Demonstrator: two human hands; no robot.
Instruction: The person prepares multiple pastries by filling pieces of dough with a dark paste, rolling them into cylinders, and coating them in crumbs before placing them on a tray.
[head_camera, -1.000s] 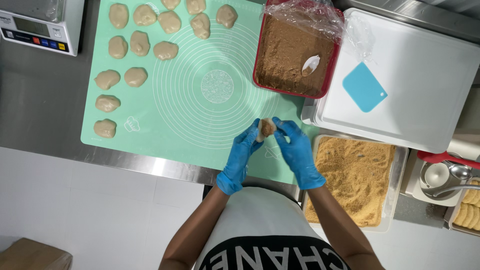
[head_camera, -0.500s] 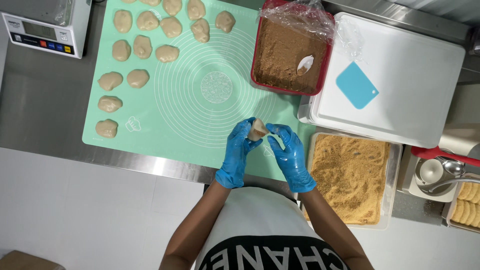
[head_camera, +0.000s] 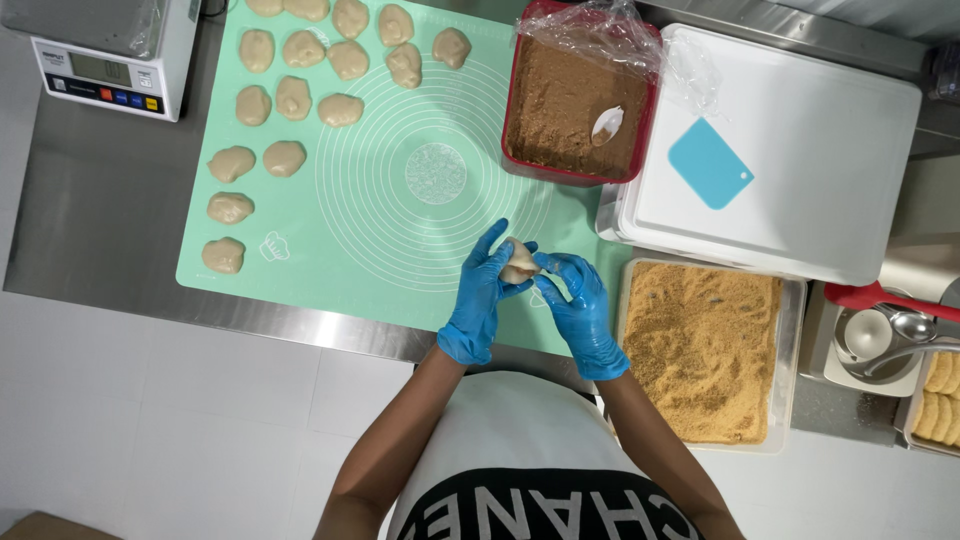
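Dough piece (head_camera: 519, 263) between hands (gloved)

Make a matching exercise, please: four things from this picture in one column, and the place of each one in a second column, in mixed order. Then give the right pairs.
Things:
1. dough piece
2. blue scraper
3. white spoon
4. kitchen scale

Places:
A. on the white board
B. top left corner, beside the green mat
C. between the left hand and the right hand
D. in the red container of brown filling

Pairs: 1-C, 2-A, 3-D, 4-B
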